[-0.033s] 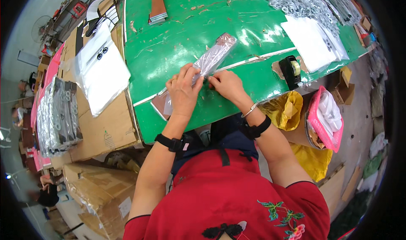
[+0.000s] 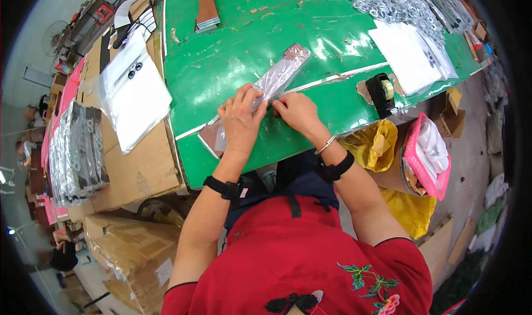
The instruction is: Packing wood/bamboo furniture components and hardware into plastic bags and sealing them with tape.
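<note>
A long, narrow brown strip-shaped item in a clear plastic bag point(image 2: 280, 74) lies slantwise on the green table point(image 2: 233, 49). Across its middle rests my left hand point(image 2: 241, 118), its fingers and thumb closed on the plastic. Just to the right, my right hand point(image 2: 299, 112) pinches at the bag's edge, thumb against forefinger, close to the left thumb. The exact bit between the right fingertips is too small to make out. Part of the bag is hidden under my left hand; a brown lower end point(image 2: 210, 137) shows beside the left wrist.
A black tape dispenser point(image 2: 381, 93) stands near the front edge, with white plastic bags point(image 2: 407, 57) behind it. Metal rings point(image 2: 382, 7) pile up far right. Brown strips point(image 2: 207, 7) lie at the back. Left are more bags point(image 2: 138, 96) and wrapped bundles point(image 2: 77, 151); a pink basket point(image 2: 410, 154) is lower right.
</note>
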`<action>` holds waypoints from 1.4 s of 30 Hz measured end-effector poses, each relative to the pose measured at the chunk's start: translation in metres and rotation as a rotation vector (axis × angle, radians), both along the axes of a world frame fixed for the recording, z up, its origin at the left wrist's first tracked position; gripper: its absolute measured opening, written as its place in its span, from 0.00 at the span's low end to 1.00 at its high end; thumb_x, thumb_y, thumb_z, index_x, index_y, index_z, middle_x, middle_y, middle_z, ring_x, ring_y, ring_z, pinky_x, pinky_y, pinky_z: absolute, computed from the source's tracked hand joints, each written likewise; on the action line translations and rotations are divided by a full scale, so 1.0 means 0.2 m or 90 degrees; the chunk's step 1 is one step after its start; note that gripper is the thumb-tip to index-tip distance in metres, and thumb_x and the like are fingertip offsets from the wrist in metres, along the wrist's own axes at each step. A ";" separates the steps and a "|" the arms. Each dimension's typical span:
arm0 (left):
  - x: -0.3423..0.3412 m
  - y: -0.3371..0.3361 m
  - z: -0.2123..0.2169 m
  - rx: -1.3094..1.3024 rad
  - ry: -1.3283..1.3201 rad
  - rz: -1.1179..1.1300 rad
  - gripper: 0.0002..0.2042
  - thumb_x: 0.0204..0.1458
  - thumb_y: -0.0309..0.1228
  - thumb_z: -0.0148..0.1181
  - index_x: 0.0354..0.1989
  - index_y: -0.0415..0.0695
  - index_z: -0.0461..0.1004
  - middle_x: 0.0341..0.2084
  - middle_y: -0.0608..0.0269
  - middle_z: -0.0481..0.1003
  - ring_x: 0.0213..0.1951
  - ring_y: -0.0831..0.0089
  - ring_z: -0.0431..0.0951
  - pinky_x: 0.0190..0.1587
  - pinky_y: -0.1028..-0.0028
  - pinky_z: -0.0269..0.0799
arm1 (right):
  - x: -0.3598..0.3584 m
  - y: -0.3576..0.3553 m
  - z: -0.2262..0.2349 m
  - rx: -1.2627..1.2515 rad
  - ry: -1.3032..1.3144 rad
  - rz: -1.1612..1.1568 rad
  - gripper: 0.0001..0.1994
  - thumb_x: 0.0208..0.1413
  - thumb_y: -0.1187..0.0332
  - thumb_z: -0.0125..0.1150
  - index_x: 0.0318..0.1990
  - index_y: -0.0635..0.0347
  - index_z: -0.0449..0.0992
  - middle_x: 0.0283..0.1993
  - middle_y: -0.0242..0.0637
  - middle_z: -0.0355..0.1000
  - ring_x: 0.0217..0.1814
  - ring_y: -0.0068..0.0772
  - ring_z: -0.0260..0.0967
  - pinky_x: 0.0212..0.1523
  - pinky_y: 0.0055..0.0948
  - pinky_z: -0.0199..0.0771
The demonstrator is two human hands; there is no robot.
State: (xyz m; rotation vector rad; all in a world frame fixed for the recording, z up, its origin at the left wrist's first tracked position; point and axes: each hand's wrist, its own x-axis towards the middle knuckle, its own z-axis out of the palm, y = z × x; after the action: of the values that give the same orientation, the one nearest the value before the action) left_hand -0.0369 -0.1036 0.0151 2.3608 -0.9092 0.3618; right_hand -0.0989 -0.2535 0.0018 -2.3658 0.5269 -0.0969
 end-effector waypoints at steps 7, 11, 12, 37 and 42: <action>-0.01 0.02 -0.01 0.023 -0.013 0.016 0.18 0.44 0.38 0.69 0.44 0.55 0.74 0.52 0.69 0.74 0.47 0.62 0.74 0.52 0.60 0.60 | 0.03 0.02 -0.01 -0.046 -0.011 0.006 0.18 0.57 0.53 0.57 0.23 0.54 0.82 0.27 0.43 0.77 0.33 0.49 0.77 0.35 0.45 0.76; 0.01 -0.01 0.03 0.001 0.072 -0.010 0.17 0.42 0.36 0.71 0.42 0.51 0.75 0.46 0.61 0.77 0.47 0.57 0.77 0.50 0.60 0.66 | 0.01 -0.02 -0.01 0.003 -0.015 0.007 0.19 0.57 0.53 0.57 0.23 0.55 0.82 0.25 0.44 0.76 0.33 0.49 0.77 0.35 0.44 0.75; 0.03 -0.01 0.04 -0.001 0.067 -0.009 0.17 0.42 0.36 0.71 0.42 0.51 0.75 0.46 0.61 0.77 0.47 0.57 0.77 0.50 0.60 0.66 | 0.01 -0.03 -0.01 0.026 -0.025 0.006 0.19 0.58 0.52 0.57 0.23 0.56 0.82 0.24 0.43 0.76 0.33 0.48 0.77 0.34 0.44 0.75; -0.11 0.15 0.12 0.137 -0.055 0.017 0.44 0.39 0.45 0.72 0.69 0.57 0.59 0.69 0.61 0.57 0.69 0.58 0.57 0.68 0.41 0.45 | -0.25 -0.10 0.06 0.375 -0.106 0.078 0.12 0.63 0.71 0.56 0.49 0.67 0.78 0.33 0.34 0.77 0.32 0.19 0.73 0.31 0.20 0.74; -0.17 0.65 0.07 0.071 -0.023 0.161 0.51 0.39 0.42 0.74 0.73 0.53 0.50 0.72 0.55 0.50 0.71 0.53 0.53 0.69 0.46 0.49 | -0.29 -0.08 0.09 0.391 -0.132 0.048 0.11 0.62 0.72 0.57 0.49 0.66 0.78 0.32 0.33 0.77 0.31 0.18 0.72 0.31 0.18 0.71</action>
State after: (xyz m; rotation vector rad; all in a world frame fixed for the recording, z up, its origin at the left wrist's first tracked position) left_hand -0.0704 0.0259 0.0287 2.5869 -0.6631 0.4657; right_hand -0.1570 -0.2698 0.0200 -1.7488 0.3085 -0.1244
